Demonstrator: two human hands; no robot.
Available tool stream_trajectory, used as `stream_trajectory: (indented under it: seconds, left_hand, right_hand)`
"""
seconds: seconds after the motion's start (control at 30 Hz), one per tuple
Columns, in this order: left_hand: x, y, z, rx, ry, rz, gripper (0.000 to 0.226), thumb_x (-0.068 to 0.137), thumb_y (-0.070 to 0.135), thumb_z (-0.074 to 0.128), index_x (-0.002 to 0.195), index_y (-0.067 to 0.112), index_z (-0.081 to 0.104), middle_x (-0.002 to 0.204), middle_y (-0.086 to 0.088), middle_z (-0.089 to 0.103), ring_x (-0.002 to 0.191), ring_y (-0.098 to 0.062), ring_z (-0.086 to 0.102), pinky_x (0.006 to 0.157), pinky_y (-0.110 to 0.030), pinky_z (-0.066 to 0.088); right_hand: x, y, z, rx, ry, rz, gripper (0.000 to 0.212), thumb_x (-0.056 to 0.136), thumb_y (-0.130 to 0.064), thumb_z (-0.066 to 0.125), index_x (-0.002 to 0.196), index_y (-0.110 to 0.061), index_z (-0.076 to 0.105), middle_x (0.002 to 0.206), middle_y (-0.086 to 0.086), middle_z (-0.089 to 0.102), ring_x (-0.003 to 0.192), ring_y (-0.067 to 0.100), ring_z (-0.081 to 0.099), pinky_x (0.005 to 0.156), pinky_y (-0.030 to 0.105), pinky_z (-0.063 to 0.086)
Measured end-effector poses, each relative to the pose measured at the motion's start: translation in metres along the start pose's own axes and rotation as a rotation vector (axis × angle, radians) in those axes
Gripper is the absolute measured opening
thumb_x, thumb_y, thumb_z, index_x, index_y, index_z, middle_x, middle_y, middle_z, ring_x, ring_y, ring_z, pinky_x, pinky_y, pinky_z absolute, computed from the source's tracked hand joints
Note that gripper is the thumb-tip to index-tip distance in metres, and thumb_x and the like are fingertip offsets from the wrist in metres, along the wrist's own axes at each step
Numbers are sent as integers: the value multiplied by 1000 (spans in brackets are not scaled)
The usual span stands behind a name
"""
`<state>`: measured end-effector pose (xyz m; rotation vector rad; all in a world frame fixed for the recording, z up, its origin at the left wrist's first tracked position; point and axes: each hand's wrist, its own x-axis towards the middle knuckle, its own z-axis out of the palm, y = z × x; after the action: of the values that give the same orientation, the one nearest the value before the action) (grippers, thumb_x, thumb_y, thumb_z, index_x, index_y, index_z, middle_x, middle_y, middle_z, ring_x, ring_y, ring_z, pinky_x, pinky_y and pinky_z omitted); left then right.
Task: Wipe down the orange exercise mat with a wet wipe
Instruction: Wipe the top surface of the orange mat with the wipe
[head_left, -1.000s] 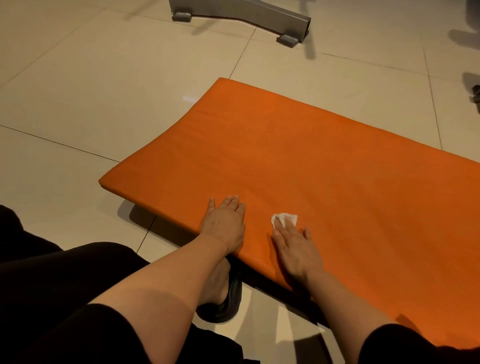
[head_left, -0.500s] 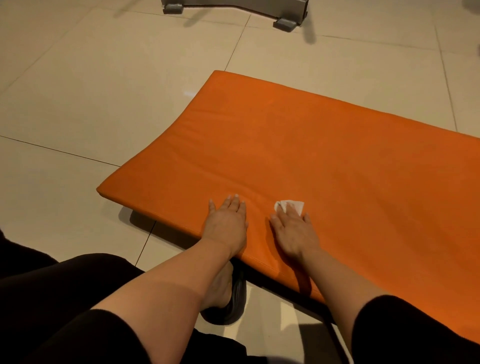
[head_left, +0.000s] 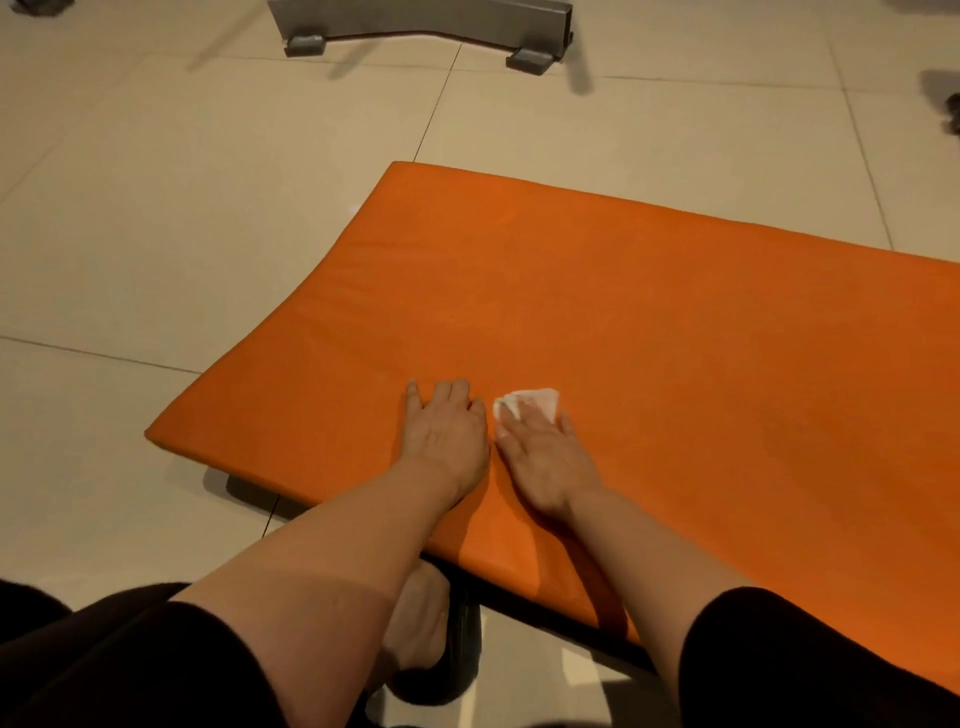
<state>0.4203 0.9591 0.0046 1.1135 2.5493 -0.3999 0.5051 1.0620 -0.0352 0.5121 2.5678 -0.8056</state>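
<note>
The left hand (head_left: 447, 431) lies flat, fingers straight, on the orange exercise mat (head_left: 649, 332), probably steadying it on the tiled floor (head_left: 156, 208). Just beside it, the right hand (head_left: 545, 457) presses the white wet wipe (head_left: 527, 401) under extended fingers, ready to wipe.

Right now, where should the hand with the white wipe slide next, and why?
Probably forward and to the right. The right hand presses the crumpled white wet wipe flat near the front edge of the padded orange exercise mat, beside the left hand, which rests flat. Most of the mat stretches away beyond the wipe.
</note>
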Motion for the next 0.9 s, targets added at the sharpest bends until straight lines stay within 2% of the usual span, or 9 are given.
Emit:
stream_trajectory:
  seconds: [0.07, 0.17, 0.27, 0.4, 0.5, 0.6, 0.7, 0.8, 0.9]
  left_hand:
    - [15, 1, -5, -2, -124, 77, 56, 101, 33, 36, 152, 14, 22, 160, -9, 12, 147, -24, 8, 118, -51, 4]
    - [33, 2, -12, 31, -279, 145, 61, 100, 26, 39, 154, 11, 15, 162, -10, 2, 149, -24, 2, 119, -51, 5]
    - [47, 5, -8, 40, -298, 183, 56, 98, 20, 43, 150, 9, 26, 159, -14, 14, 148, -27, 11, 119, -52, 9]
    - [67, 10, -14, -65, -283, 164, 41, 95, 22, 46, 134, 10, 38, 139, -11, 43, 132, -29, 39, 117, -51, 17]
    - [87, 10, -21, 41, -356, 207, 43, 94, 24, 51, 133, 10, 40, 136, -10, 44, 127, -30, 45, 113, -51, 27]
    - [106, 4, -22, 167, -437, 245, 46, 90, 28, 61, 131, 12, 48, 134, -11, 47, 120, -31, 51, 97, -44, 47]
    - [116, -2, -31, 237, -488, 299, 48, 90, 30, 63, 132, 12, 50, 133, -12, 51, 118, -32, 52, 94, -41, 48]
    - [126, -5, -44, 204, -411, 327, 47, 94, 27, 57, 136, 11, 44, 135, -12, 45, 121, -32, 49, 91, -38, 43]
    - [137, -6, -41, 121, -322, 297, 51, 95, 27, 53, 141, 10, 37, 141, -11, 38, 124, -33, 47, 94, -40, 45]
  right_hand:
    - [3, 5, -2, 0, 2, -43, 54, 105, -43, 13, 156, -26, 11, 163, -4, 3, 148, 6, -5, 118, 37, -14]
    - [-13, 42, -4, -25, 67, 100, 54, 104, -46, 12, 155, -29, 13, 163, -4, 5, 149, 6, -1, 118, 38, -13]
    - [-26, 59, -2, -88, 116, 275, 54, 104, -46, 12, 155, -29, 9, 163, -4, 0, 149, 9, -4, 120, 41, -10]
    - [5, 19, -1, 5, 95, 53, 53, 105, -42, 13, 156, -30, 3, 163, -4, -5, 149, 10, -9, 118, 38, -15]
    - [24, 21, -4, -29, 103, -27, 52, 105, -42, 12, 155, -31, 2, 163, -6, -4, 148, 7, -9, 118, 40, -16]
    - [27, 52, -7, -56, 149, 140, 54, 104, -45, 10, 155, -30, 2, 163, -6, -5, 148, 7, -8, 119, 41, -14]
    - [34, 44, -11, -52, 150, 215, 59, 101, -49, 4, 156, -27, 3, 163, -3, -6, 149, 11, -9, 119, 41, -13]
    - [46, 13, -9, -27, 98, 11, 83, 84, -62, -18, 156, -28, 7, 163, -2, -3, 149, 12, -7, 116, 41, -16]
    - [57, 23, -18, -70, 82, -31, 58, 102, -48, 4, 156, -27, 11, 163, -4, -3, 149, 8, -6, 116, 42, -19]
